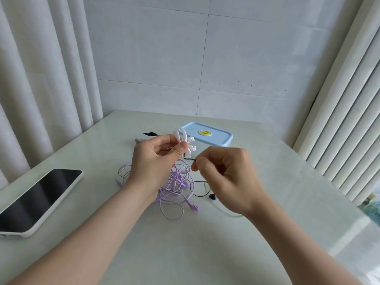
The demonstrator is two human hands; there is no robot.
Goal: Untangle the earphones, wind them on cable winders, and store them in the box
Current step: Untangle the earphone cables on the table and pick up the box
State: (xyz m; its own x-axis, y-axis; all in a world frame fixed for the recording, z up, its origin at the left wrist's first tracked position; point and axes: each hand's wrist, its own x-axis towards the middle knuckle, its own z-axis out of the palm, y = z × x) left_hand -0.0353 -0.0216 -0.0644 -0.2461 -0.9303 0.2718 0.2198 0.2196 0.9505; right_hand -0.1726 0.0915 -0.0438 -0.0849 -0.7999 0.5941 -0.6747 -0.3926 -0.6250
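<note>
My left hand (156,159) holds a white cable winder (186,141) upright above the table, pinched between thumb and fingers. My right hand (224,171) pinches a thin black earphone cable (190,159) just right of the winder. That black cable loops down to the table (199,189) and ends in a black earbud (212,196). Under my hands lies a tangle of purple earphones (174,194). The light blue box (207,135) stands behind my hands with its lid on.
A phone in a white case (39,199) lies screen up at the left of the pale table (185,243). Small black and white items (147,135) sit left of the box. Curtains hang at both sides, and a tiled wall stands behind.
</note>
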